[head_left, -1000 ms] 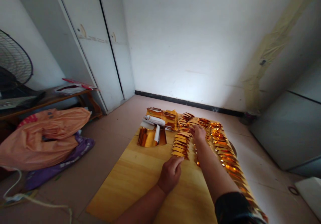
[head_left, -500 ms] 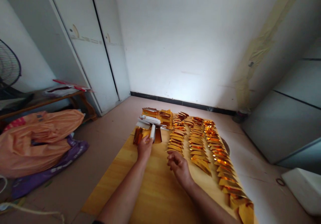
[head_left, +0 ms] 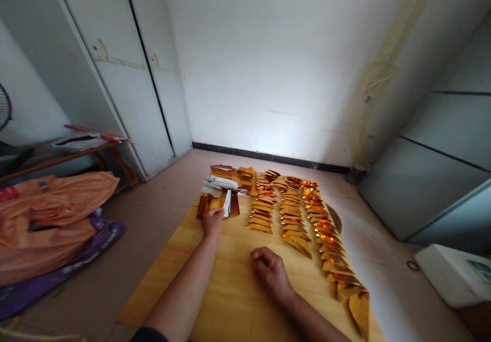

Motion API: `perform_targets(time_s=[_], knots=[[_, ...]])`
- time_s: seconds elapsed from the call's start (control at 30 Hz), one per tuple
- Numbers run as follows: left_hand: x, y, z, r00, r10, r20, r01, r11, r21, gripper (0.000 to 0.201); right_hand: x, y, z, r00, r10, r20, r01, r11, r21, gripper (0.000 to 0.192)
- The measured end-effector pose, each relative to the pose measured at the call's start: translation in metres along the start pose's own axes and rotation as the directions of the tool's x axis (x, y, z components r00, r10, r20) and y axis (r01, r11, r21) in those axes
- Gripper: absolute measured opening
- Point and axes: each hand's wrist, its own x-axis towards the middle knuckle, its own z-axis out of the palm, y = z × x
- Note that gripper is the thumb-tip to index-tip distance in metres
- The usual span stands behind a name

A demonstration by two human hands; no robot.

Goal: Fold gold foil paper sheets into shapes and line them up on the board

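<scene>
My left hand [head_left: 213, 223] reaches to the far left part of the wooden table [head_left: 164, 275]. Its fingers are closed on the near end of some folded white paper strips [head_left: 227, 203], which stand against gold foil paper sheets [head_left: 209, 202]. My right hand [head_left: 271, 271] is low over the middle of the table, fingers curled in, and no object shows in it. To its right and beyond it, folded gold foil papers run in three overlapping rows: a left row [head_left: 261, 214], a middle row [head_left: 293, 217] and a right row [head_left: 328, 240].
Behind my left hand lie a white bundle [head_left: 220, 182] and more gold foil sheets [head_left: 245, 178]. Left of the table are an orange bag [head_left: 57, 204], a purple bag [head_left: 95, 240] and a wooden bench [head_left: 95, 147]. A white box [head_left: 452, 273] stands on the floor at right.
My right hand has drawn back toward me, away from the rows, and its fingers have curled in further. My left hand stays at the white strips. The whole view has shifted slightly.
</scene>
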Motion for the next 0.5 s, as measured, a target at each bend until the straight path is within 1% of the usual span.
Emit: perform_targets(time_s=[0.27, 0.4, 0.5], knots=[[-0.001, 0.011, -0.003, 0.998, 0.054, -0.023, -0.054, 0.998, -0.019, 0.023, 0.005, 0.006, 0.002, 1.000, 0.024, 0.011, -0.024, 0.998, 0.053, 0.009], [-0.005, 0.022, -0.006, 0.998, 0.049, -0.034, -0.052, 0.993, -0.105, 0.030, 0.006, 0.002, 0.002, 1.000, 0.015, 0.012, -0.016, 0.999, 0.029, 0.010], [-0.003, 0.030, -0.009, 0.999, 0.037, -0.031, -0.042, 0.985, -0.169, 0.030, 0.007, 0.000, 0.001, 1.000, 0.004, 0.001, -0.004, 1.000, 0.010, 0.010]])
